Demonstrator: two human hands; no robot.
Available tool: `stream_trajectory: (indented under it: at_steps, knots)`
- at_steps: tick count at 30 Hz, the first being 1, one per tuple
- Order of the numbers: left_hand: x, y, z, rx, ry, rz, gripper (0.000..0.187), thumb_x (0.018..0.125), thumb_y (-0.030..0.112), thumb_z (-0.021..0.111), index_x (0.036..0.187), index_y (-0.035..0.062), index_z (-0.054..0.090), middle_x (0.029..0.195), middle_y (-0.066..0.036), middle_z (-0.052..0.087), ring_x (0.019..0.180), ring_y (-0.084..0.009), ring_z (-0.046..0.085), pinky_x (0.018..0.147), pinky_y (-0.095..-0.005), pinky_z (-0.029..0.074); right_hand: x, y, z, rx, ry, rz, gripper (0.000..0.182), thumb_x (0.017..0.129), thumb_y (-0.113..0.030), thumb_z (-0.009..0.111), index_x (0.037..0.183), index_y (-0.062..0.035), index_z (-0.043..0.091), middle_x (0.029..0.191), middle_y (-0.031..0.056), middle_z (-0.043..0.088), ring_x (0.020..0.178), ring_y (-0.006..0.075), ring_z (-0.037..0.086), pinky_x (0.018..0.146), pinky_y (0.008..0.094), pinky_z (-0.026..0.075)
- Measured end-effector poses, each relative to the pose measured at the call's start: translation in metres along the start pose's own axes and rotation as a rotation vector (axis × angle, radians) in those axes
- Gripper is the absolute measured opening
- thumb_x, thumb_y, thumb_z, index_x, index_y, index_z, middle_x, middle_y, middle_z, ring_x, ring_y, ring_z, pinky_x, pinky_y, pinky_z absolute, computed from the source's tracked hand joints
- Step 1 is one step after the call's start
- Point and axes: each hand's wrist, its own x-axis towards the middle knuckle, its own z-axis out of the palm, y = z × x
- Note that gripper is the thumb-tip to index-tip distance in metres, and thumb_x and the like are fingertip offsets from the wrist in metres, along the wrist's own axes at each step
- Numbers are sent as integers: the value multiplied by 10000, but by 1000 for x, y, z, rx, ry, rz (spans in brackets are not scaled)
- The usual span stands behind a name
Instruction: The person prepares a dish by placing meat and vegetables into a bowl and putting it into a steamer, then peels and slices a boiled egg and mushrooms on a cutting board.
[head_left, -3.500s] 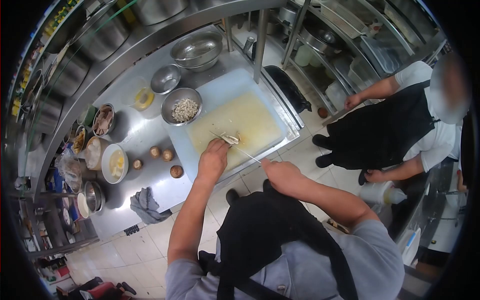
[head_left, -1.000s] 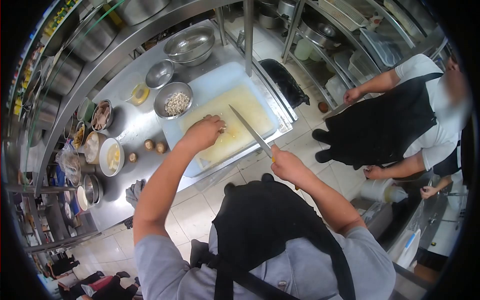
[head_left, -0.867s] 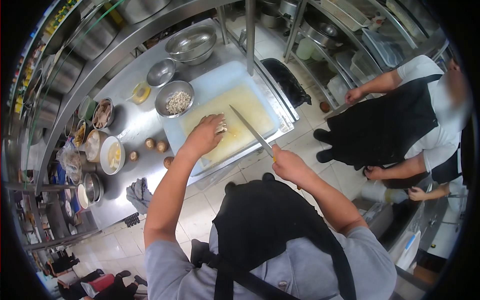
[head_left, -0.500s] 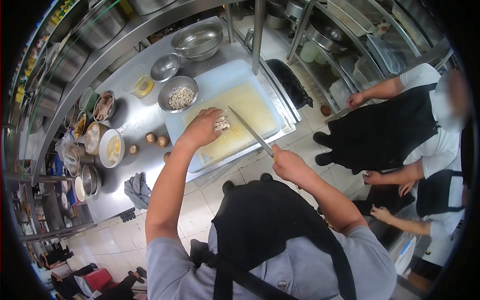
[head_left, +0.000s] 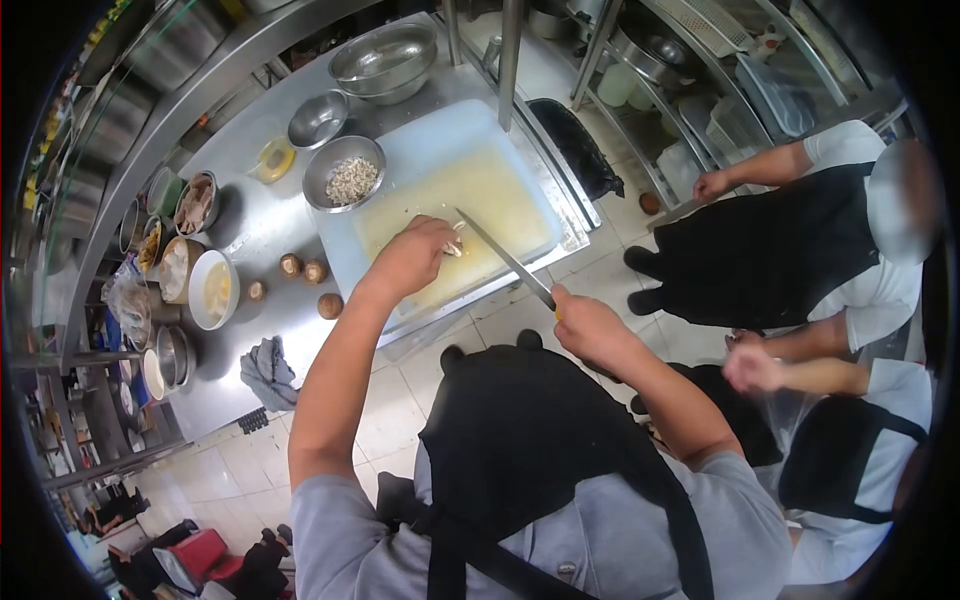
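My left hand (head_left: 415, 258) is closed on pale mushroom slices (head_left: 456, 243) over the wet, yellowish cutting board (head_left: 500, 190). In my right hand (head_left: 592, 325) is the handle of a long knife (head_left: 505, 257), its blade pointing up and left across the board, its tip just right of the slices. A metal bowl of chopped mushroom (head_left: 352, 180) rests at the board's upper left edge. Whole brown mushrooms (head_left: 315, 272) lie on the steel table left of the board.
Empty metal bowls (head_left: 383, 62) stand behind the board. At the left are a white bowl (head_left: 214, 290), other food containers and a grey cloth (head_left: 268, 373). Two people in black aprons (head_left: 775, 240) stand at the right, near shelving (head_left: 660, 130).
My left hand has closed in around the slices, and fewer of them show. The camera view has shifted slightly. At the lower right, a co-worker has moved, with one hand raised.
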Motion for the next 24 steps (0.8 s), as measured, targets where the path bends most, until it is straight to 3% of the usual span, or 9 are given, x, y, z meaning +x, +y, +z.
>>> stream_trajectory:
  at_steps: [4, 6, 9, 13, 15, 19, 21, 24]
  knots:
    - [-9, 10, 1, 129, 185, 78, 299, 819, -16, 605, 1108, 2, 680, 1208, -184, 635, 1185, -377, 558, 1033, -456, 458, -4, 8, -1, -25, 11, -13, 310, 845, -60, 573, 1116, 33, 454, 851, 263, 661, 830, 460, 655, 762, 551, 510]
    - [-14, 16, -5, 181, 320, -76, 265, 825, 33, 623, 1077, -9, 696, 1160, -161, 663, 1202, -343, 547, 1036, -436, 455, -5, 7, -4, -21, 20, -24, 305, 845, -58, 575, 1112, 30, 455, 850, 261, 662, 834, 457, 657, 762, 547, 512]
    - [-3, 34, 10, 246, 412, -139, 200, 824, 53, 628, 996, 5, 717, 1083, -143, 684, 1158, -332, 562, 996, -438, 463, -4, 5, -9, -14, 22, -36, 303, 846, -55, 580, 1110, 28, 456, 849, 260, 662, 841, 453, 658, 764, 540, 515]
    - [17, 24, 29, 289, 301, -230, 170, 824, 71, 635, 959, 22, 725, 1072, -138, 686, 1103, -332, 581, 977, -432, 465, 0, 6, -5, -10, -21, -18, 307, 846, -59, 589, 1108, 30, 457, 847, 261, 661, 848, 453, 656, 770, 538, 513]
    - [22, 17, 30, 153, 346, -56, 125, 818, 35, 652, 922, 18, 719, 1052, -136, 690, 1087, -363, 590, 959, -442, 483, -4, 5, -5, -14, -23, -15, 304, 847, -61, 587, 1107, 30, 458, 845, 262, 661, 849, 454, 656, 771, 540, 512]
    - [15, 9, 10, 133, 385, 1, 138, 823, 24, 642, 941, 6, 710, 1061, -151, 683, 1088, -363, 590, 956, -444, 486, -11, 3, -8, -8, -14, 5, 303, 850, -68, 584, 1111, 27, 461, 843, 260, 663, 863, 454, 657, 782, 544, 513]
    - [4, 12, 4, 124, 447, -182, 157, 830, 38, 632, 971, 7, 697, 1075, -152, 670, 1095, -353, 588, 979, -438, 477, -12, 5, -5, -11, -2, 10, 308, 851, -69, 585, 1116, 27, 461, 851, 261, 664, 870, 453, 658, 784, 544, 514]
    - [-8, 16, 6, 133, 363, -122, 182, 830, 41, 647, 1002, 4, 691, 1101, -156, 661, 1108, -355, 583, 974, -438, 485, -12, 5, -4, -14, 13, 15, 314, 849, -67, 591, 1119, 27, 459, 870, 263, 664, 878, 452, 658, 785, 547, 515]
